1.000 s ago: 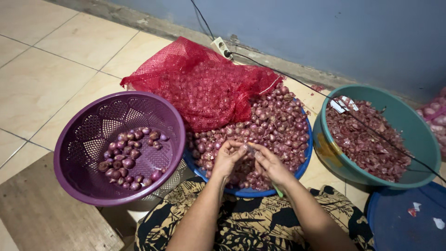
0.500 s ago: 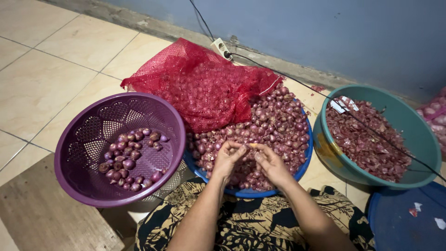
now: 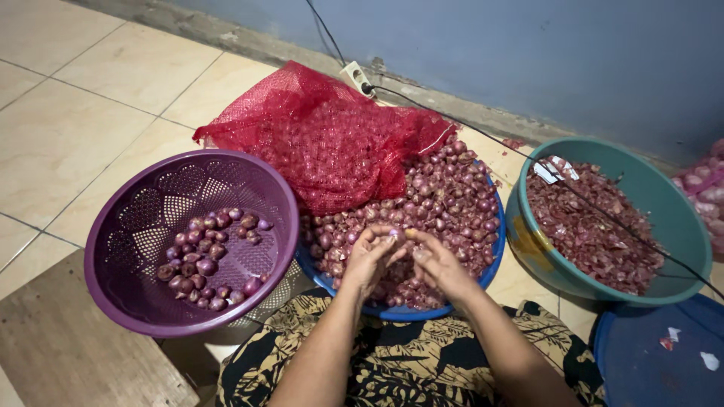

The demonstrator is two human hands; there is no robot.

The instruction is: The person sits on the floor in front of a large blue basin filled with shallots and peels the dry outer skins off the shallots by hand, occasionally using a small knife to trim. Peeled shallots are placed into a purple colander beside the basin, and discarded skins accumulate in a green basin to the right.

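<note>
My left hand (image 3: pixel 369 259) and my right hand (image 3: pixel 438 264) meet over a blue basin (image 3: pixel 492 260) heaped with unpeeled shallots (image 3: pixel 445 196). Both sets of fingertips pinch one small shallot (image 3: pixel 394 234) between them. A red mesh sack (image 3: pixel 332 136) of shallots lies across the back of the heap. To the left stands a purple perforated basket (image 3: pixel 151 226) with several peeled shallots (image 3: pixel 211 256) in its bottom. On the right a teal basin (image 3: pixel 664 203) holds shallot skins (image 3: pixel 588 226).
A black cable (image 3: pixel 543 166) runs from a white socket (image 3: pixel 356 75) by the grey wall across the teal basin. A blue lid (image 3: pixel 641 362) lies at bottom right. A wooden board (image 3: pixel 68 354) is at bottom left. Tiled floor extends left.
Both hands stay together over the blue basin, fingers shifting slightly on the shallot. Nothing else has moved.
</note>
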